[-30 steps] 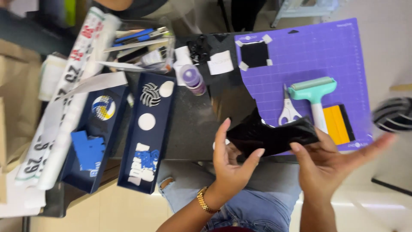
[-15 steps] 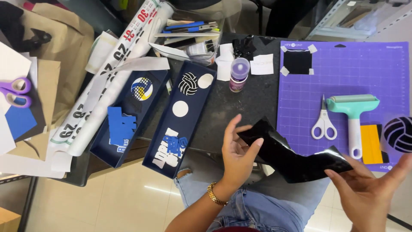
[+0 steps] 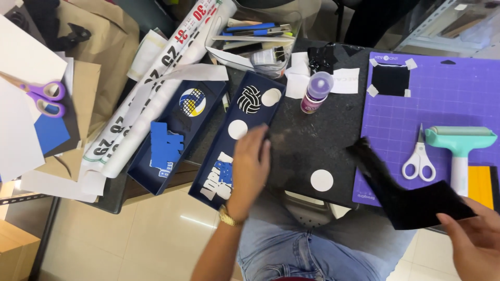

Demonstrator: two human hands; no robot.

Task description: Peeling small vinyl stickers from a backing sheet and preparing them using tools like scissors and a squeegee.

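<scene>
Right hand [image 3: 471, 239] pinches the floppy black vinyl sheet [image 3: 411, 195] at the worktop's edge; left hand [image 3: 251, 164], seemingly loose-fingered, hovers beside the navy tray [image 3: 208, 192]. Support that sagging sheet.

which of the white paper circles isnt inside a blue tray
The white circle lying alone on the black table, near its front edge. The other two circles sit inside the navy tray.

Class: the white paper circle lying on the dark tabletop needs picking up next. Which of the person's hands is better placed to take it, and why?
Probably the left hand: it hovers empty just beside the white circle, while the right hand is occupied holding the black sheet.
</scene>
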